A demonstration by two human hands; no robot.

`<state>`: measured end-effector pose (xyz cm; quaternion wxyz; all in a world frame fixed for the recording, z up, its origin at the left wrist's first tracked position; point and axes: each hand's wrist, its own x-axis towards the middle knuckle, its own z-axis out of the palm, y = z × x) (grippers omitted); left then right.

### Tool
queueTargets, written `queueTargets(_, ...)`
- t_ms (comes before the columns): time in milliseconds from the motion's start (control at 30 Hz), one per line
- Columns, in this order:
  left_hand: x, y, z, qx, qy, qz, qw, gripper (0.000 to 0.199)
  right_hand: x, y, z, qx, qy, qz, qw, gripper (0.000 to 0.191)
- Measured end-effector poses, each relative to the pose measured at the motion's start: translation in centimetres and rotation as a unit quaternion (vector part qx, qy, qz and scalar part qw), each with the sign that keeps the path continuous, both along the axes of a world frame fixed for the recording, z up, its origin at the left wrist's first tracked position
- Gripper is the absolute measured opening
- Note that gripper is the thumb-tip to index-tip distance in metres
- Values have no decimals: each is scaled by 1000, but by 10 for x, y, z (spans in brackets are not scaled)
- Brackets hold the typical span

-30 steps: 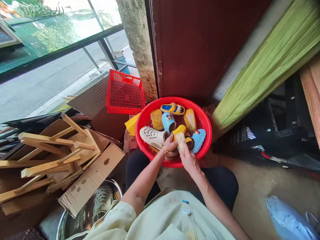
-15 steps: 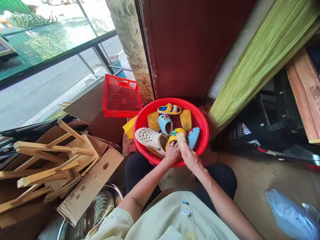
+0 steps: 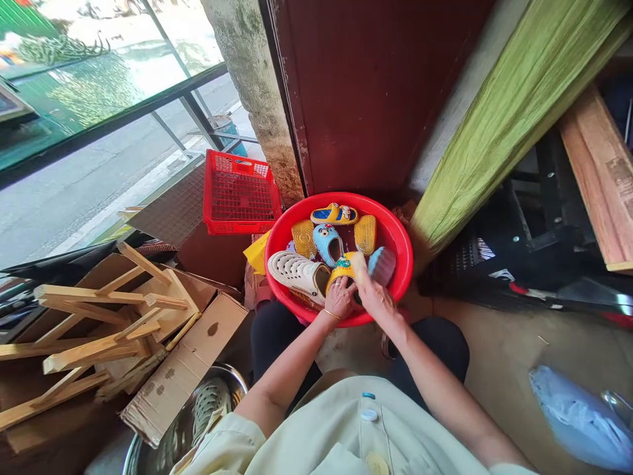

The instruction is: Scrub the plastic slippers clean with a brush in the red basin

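A red basin point(image 3: 404, 264) holds several shoes. Near its front edge my left hand point(image 3: 340, 298) grips a yellow slipper point(image 3: 338, 266) with a green decoration, fingers at its opening. My right hand point(image 3: 374, 297) is closed on a pale brush-like object point(image 3: 359, 264), which is against the slipper's right side and slightly blurred. Around them lie a white perforated clog point(image 3: 297, 272), a light blue clog point(image 3: 326, 243), another blue shoe point(image 3: 382, 265), two upturned yellow soles point(image 3: 364, 234) and a yellow and blue slipper point(image 3: 334, 214) at the back.
Left of the basin is a red crate point(image 3: 241, 223). Wooden stools point(image 3: 99, 297) and cardboard point(image 3: 188, 369) fill the left side, above a metal bowl point(image 3: 236, 379). A green curtain point(image 3: 475, 152) hangs at the right; a plastic bag point(image 3: 578, 415) lies on the floor.
The brush-like object and my right hand have shifted slightly against the yellow slipper. The blue shoe at the right has rolled a little in the basin. The view has moved slightly.
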<state>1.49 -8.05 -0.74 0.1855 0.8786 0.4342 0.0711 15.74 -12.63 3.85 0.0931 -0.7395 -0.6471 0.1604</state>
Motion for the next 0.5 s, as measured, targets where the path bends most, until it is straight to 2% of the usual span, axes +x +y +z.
queueTargets(100, 2, 0, -5, 1, 15, 7, 1000, 44, -13, -40, -7, -4, -4, 7, 1000, 62)
queueTargets(167, 3, -1, -5, 4, 15, 0, 1000, 43, -11, -52, -6, 5, 3, 1, 1000, 61)
queueTargets(267, 5, -3, -4, -13, -24, -16, 999, 53, 2, -53, -1, 14, 13, -20, 1000, 58)
queueTargets(367, 8, -5, -5, -78, -127, -5, 989, 55, 15, -49, 3, -2, 26, -50, 998, 58)
queueTargets(433, 11, -5, -8, -159, -237, 59, 957, 45, 19, -51, 0, -5, 52, -65, 997, 58)
queueTargets(467, 13, -4, -9, -216, -304, 122, 920, 40, 20, -53, -2, 2, 67, -66, 996, 57)
queueTargets(500, 16, -1, -9, -276, -368, 193, 866, 37, 21, -55, -5, 12, 79, -61, 995, 57)
